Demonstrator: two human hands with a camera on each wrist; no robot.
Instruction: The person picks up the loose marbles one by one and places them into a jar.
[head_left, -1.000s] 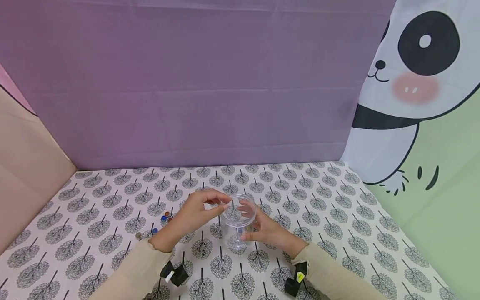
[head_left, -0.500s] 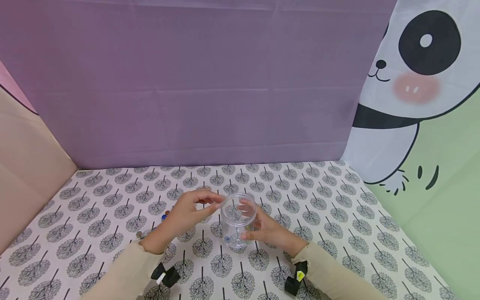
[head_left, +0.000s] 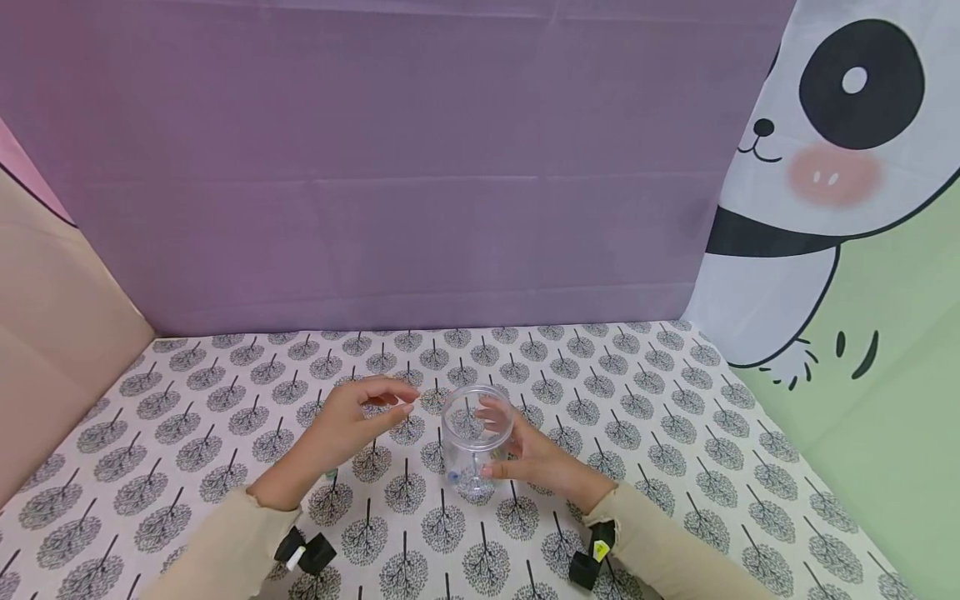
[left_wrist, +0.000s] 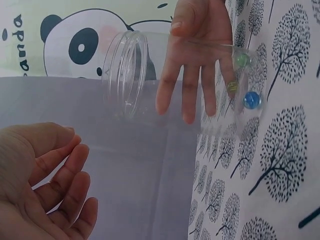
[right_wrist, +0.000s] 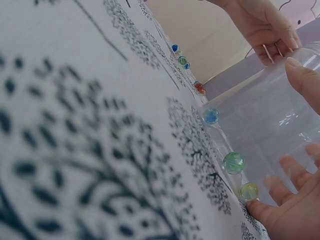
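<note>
A clear plastic jar (head_left: pixel 459 446) stands upright and lidless on the cloth. My right hand (head_left: pixel 536 457) holds it from the right side, thumb in front and fingers spread round the back. In the left wrist view, a blue marble (left_wrist: pixel 252 100), a green marble (left_wrist: pixel 242 60) and a yellowish marble (left_wrist: pixel 232 86) lie at the jar's bottom. My left hand (head_left: pixel 352 423) hovers left of the rim, fingers loosely bent, thumb close to the index finger, nothing visible between them.
Beyond the jar in the right wrist view, loose marbles, among them a red one (right_wrist: pixel 199 88) and a blue one (right_wrist: pixel 175 48), lie on the tree-patterned cloth (head_left: pixel 420 542). In the head view my left arm hides most of them. A purple curtain (head_left: pixel 420 167) hangs behind.
My left hand has drawn back leftward from the jar's rim. A blue marble has appeared at the bottom of the jar. The right hand and jar have stayed in place.
</note>
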